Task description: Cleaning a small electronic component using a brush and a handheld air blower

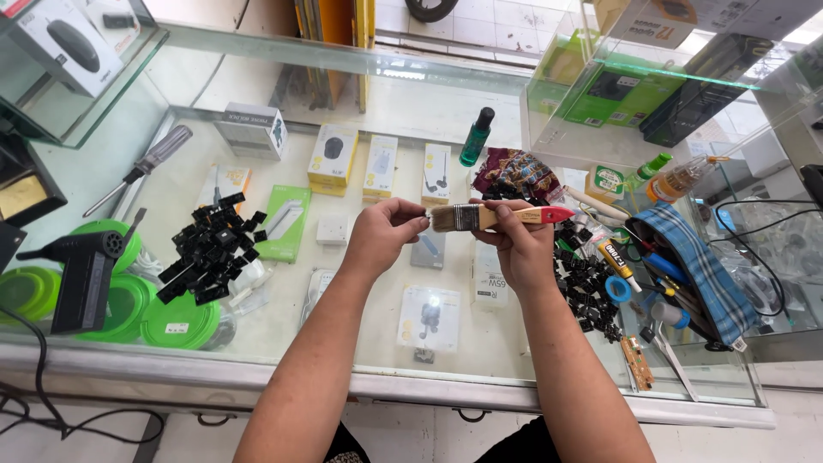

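- Right hand (519, 243): gripping paintbrush (497, 216) by its wooden handle, held level above glass counter (360, 343), bristles pointing left.
- Left hand (383, 231): fingertips pinched at the bristle tips; whether it holds something small, cannot tell.
- Black keycap pile (211, 249) lies well left; blue plaid pouch (699, 270) right.

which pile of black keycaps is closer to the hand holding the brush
The pile right of the right hand, beside the plaid pouch; the other lies far left.
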